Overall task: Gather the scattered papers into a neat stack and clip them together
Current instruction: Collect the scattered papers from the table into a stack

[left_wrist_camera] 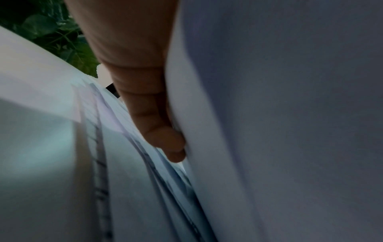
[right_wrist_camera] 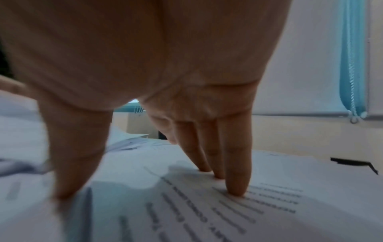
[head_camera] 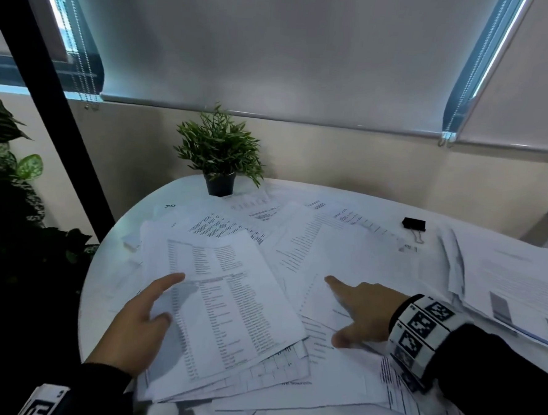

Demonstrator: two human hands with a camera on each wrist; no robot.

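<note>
Printed white papers lie scattered and overlapping across a round white table. My left hand grips the left edge of a loose bundle of sheets at the near left. Its forefinger and thumb lie on top, and in the left wrist view a finger presses against the lifted sheets. My right hand lies spread on a printed sheet in the middle, fingertips straight and pressing down. A black binder clip sits at the far right, beyond both hands.
A small potted plant stands at the table's far edge. A separate pile of papers lies at the right. A large leafy plant and a dark post stand left of the table. The wall and blinds are close behind.
</note>
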